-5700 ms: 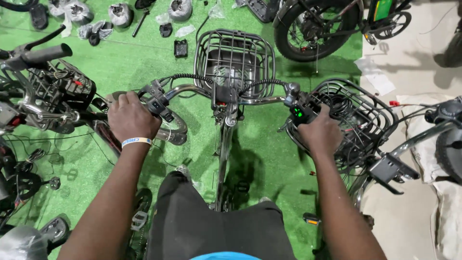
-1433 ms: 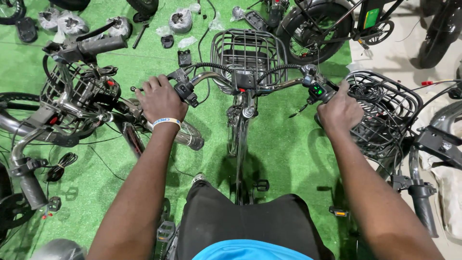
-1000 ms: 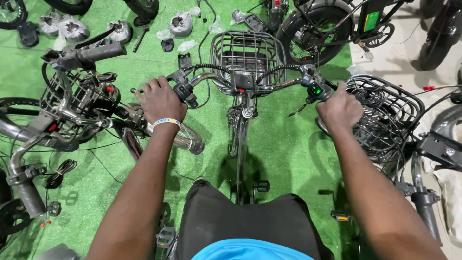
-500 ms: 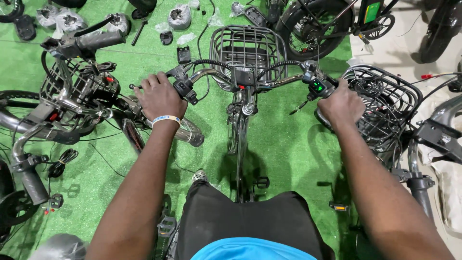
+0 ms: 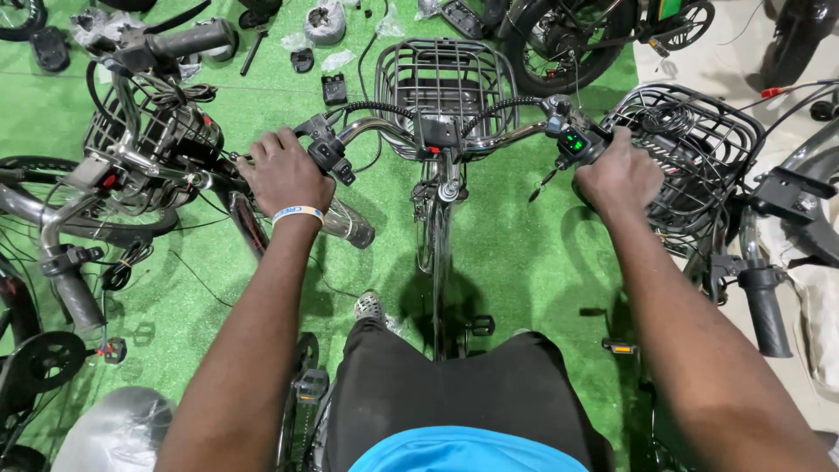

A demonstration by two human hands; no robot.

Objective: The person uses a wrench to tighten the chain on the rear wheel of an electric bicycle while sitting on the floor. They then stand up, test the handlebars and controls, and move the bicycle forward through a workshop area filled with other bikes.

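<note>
Head view: left hand [image 5: 284, 170] and right hand [image 5: 619, 175] each wrapped tight around the handlebar [image 5: 489, 140] grips; level wrists would steady the bicycle.

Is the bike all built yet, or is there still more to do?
Mostly built, it seems: the wire front basket, handlebar and lit green display are mounted. Right now the left hand and right hand each grip a handlebar end, the person astride the bike. Loose small parts still lie on the green mat, so some fitting may remain.
</note>
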